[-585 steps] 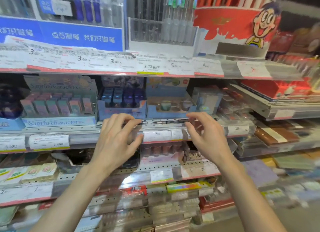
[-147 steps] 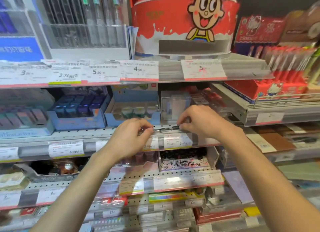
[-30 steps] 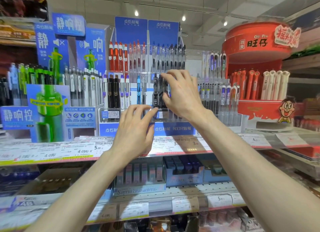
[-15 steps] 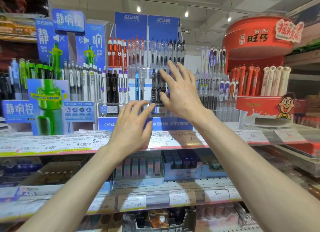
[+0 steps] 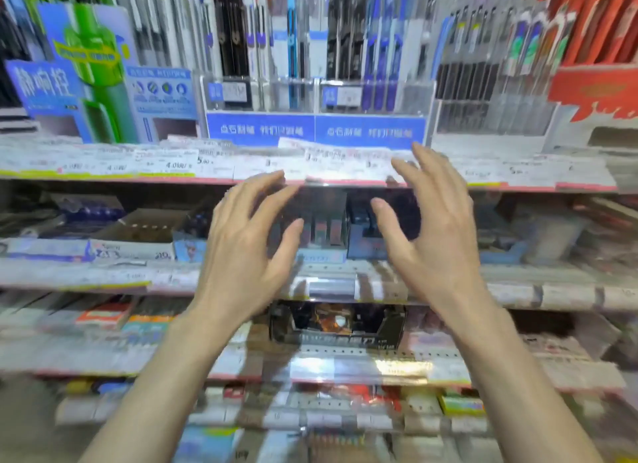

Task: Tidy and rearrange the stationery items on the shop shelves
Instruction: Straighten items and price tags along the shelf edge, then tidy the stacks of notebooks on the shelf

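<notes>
- Although the head view is smeared by motion blur, the left hand [image 5: 241,252] shows plainly at centre, fingers spread and gently bent, its grip wide open and holding nothing.
- The right hand [image 5: 431,241] hangs beside it, apart from it, with fingers likewise splayed and relaxed; its grip is open too and has hold of nothing.
- Both hands are raised in front of the second shelf down, their fingertips reaching up to the strip of white paper price tags [image 5: 328,165] on the edge of the top shelf; whether any fingertip touches that strip cannot be told.
- On the top shelf stands a clear plastic pen rack with a blue printed base [image 5: 316,129], filled with upright black, blue and white pens [image 5: 345,38].
- To the left of it is a blue and green cardboard pen display [image 5: 86,65]; to the right, a red cardboard display stand [image 5: 593,90] at the picture's edge.
- Between the two hands, on the second shelf, sit a small blue tray of pastel erasers [image 5: 321,231] and a dark blue box [image 5: 366,235] just beside it.
- Below the hands, one shelf lower, lies a black cardboard box with a cut-out front [image 5: 338,324].
- The lower shelves hold more packets, too blurred to name.
</notes>
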`<act>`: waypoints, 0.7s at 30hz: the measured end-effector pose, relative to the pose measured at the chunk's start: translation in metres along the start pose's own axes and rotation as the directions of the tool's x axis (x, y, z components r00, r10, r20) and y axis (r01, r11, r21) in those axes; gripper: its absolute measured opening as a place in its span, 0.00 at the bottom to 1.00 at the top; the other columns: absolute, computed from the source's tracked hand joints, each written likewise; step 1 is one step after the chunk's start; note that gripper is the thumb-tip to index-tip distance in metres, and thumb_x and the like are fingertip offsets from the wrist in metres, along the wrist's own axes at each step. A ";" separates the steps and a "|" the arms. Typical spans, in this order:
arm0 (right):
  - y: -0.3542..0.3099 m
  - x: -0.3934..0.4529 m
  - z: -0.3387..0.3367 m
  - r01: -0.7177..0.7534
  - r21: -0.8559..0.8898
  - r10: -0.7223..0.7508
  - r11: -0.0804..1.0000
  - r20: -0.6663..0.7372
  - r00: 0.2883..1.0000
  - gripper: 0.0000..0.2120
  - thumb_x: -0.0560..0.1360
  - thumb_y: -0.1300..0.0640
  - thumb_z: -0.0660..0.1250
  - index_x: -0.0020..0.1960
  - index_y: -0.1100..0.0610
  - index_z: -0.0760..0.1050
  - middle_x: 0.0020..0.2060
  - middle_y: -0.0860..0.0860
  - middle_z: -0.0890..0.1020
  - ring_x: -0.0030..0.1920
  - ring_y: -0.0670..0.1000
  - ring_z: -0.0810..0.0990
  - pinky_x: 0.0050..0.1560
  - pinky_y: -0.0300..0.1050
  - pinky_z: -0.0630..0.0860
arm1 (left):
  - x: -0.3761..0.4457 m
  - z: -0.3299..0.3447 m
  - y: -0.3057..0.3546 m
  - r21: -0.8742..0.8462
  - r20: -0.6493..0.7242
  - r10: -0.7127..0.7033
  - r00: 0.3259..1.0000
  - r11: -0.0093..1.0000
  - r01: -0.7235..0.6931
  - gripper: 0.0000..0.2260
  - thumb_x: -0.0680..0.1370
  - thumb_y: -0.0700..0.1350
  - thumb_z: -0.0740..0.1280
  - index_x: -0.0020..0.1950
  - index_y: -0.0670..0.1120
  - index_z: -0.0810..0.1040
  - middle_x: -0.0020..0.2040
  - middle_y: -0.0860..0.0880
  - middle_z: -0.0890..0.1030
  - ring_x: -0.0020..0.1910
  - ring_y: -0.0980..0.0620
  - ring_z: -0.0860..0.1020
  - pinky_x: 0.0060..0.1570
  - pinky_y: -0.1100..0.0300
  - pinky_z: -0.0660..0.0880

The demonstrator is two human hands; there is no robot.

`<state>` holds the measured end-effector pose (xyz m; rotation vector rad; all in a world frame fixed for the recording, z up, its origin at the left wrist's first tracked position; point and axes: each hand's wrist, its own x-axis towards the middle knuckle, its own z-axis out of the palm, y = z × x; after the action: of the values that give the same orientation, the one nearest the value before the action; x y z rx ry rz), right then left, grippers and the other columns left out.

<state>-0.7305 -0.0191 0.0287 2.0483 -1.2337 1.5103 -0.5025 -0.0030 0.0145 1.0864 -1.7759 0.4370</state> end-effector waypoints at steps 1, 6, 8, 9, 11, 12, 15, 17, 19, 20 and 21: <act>0.001 -0.016 0.000 -0.008 0.010 0.008 1.000 0.003 1.000 0.21 0.79 0.52 0.67 0.69 0.60 0.73 0.74 0.57 0.69 0.75 0.58 0.65 0.74 0.59 0.62 | -0.012 0.001 0.002 -0.005 0.003 -0.014 1.000 1.000 0.014 0.17 0.79 0.44 0.67 0.67 0.42 0.77 0.69 0.43 0.74 0.69 0.42 0.71 0.69 0.46 0.66; 0.000 -0.108 0.009 -0.173 0.159 0.158 0.972 0.103 0.982 0.20 0.78 0.55 0.67 0.68 0.59 0.75 0.75 0.56 0.67 0.76 0.57 0.65 0.75 0.57 0.62 | -0.083 0.013 0.011 -0.072 0.090 -0.238 0.967 0.967 0.244 0.17 0.79 0.45 0.67 0.68 0.43 0.76 0.68 0.45 0.73 0.68 0.47 0.71 0.69 0.53 0.66; 0.001 -0.148 0.020 -0.329 0.187 0.294 0.926 0.192 0.936 0.19 0.77 0.53 0.67 0.67 0.58 0.76 0.72 0.53 0.71 0.73 0.52 0.69 0.72 0.57 0.66 | -0.115 0.019 0.010 -0.091 0.182 -0.355 0.917 0.923 0.375 0.18 0.79 0.47 0.65 0.69 0.45 0.75 0.66 0.48 0.74 0.68 0.51 0.72 0.68 0.58 0.66; 0.001 -0.167 0.026 -0.417 0.181 0.364 0.891 0.267 0.892 0.20 0.78 0.51 0.65 0.68 0.56 0.75 0.70 0.51 0.72 0.71 0.48 0.69 0.72 0.55 0.67 | -0.131 0.022 0.008 -0.095 0.226 -0.405 0.886 0.896 0.434 0.18 0.80 0.48 0.65 0.69 0.46 0.74 0.65 0.50 0.75 0.67 0.53 0.72 0.67 0.60 0.67; 0.000 -0.200 0.034 -0.526 0.151 0.426 0.837 0.421 0.800 0.22 0.79 0.45 0.62 0.70 0.52 0.71 0.67 0.46 0.72 0.67 0.41 0.68 0.71 0.42 0.66 | -0.161 0.024 0.003 -0.093 0.303 -0.488 0.819 0.840 0.535 0.18 0.80 0.50 0.64 0.69 0.50 0.74 0.62 0.54 0.76 0.63 0.56 0.74 0.63 0.62 0.69; 0.000 -0.214 0.038 -0.543 0.141 0.431 0.828 0.459 0.777 0.21 0.80 0.44 0.62 0.70 0.51 0.70 0.65 0.44 0.72 0.65 0.40 0.69 0.68 0.38 0.67 | -0.174 0.025 0.000 -0.083 0.332 -0.522 0.786 0.814 0.576 0.18 0.80 0.51 0.64 0.69 0.51 0.74 0.60 0.55 0.76 0.60 0.57 0.75 0.61 0.62 0.70; -0.008 -0.239 0.045 -0.657 0.114 0.508 0.746 0.540 0.671 0.21 0.79 0.43 0.63 0.70 0.49 0.70 0.59 0.41 0.75 0.59 0.44 0.76 0.60 0.47 0.75 | -0.203 0.020 -0.011 -0.041 0.385 -0.596 0.705 0.752 0.658 0.17 0.79 0.53 0.64 0.68 0.53 0.74 0.57 0.58 0.77 0.55 0.63 0.76 0.57 0.68 0.70; -0.017 -0.245 0.052 -0.702 0.079 0.536 0.708 0.587 0.607 0.22 0.78 0.42 0.63 0.70 0.47 0.69 0.60 0.41 0.75 0.59 0.44 0.77 0.60 0.50 0.77 | -0.213 0.014 -0.021 -0.020 0.405 -0.634 0.659 0.715 0.699 0.16 0.80 0.53 0.64 0.68 0.56 0.74 0.56 0.60 0.77 0.54 0.67 0.75 0.55 0.75 0.67; -0.029 -0.247 0.062 -0.704 0.046 0.536 0.708 0.614 0.579 0.22 0.78 0.42 0.63 0.71 0.45 0.69 0.61 0.40 0.75 0.60 0.43 0.77 0.59 0.46 0.76 | -0.221 0.006 -0.034 0.003 0.420 -0.680 0.601 0.664 0.748 0.16 0.80 0.54 0.65 0.68 0.59 0.73 0.57 0.62 0.77 0.55 0.65 0.76 0.56 0.69 0.70; -0.037 -0.247 0.068 -0.708 0.037 0.536 0.706 0.626 0.567 0.22 0.78 0.41 0.62 0.71 0.44 0.69 0.61 0.40 0.76 0.59 0.42 0.76 0.57 0.41 0.76 | -0.226 0.002 -0.042 0.014 0.423 -0.702 0.573 0.637 0.771 0.16 0.79 0.54 0.65 0.67 0.59 0.73 0.59 0.62 0.77 0.55 0.63 0.77 0.55 0.67 0.71; -0.045 -0.247 0.076 -0.712 0.026 0.537 0.702 0.638 0.552 0.22 0.78 0.41 0.62 0.71 0.43 0.69 0.61 0.40 0.76 0.59 0.40 0.76 0.55 0.34 0.74 | -0.230 -0.004 -0.050 0.017 0.425 -0.717 0.553 0.617 0.787 0.16 0.80 0.54 0.65 0.67 0.59 0.73 0.59 0.61 0.77 0.55 0.61 0.77 0.53 0.69 0.71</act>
<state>-0.6663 0.0671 -0.2099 2.5365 -2.3525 1.3831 -0.4293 0.0821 -0.1923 1.7672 -1.4212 -0.5169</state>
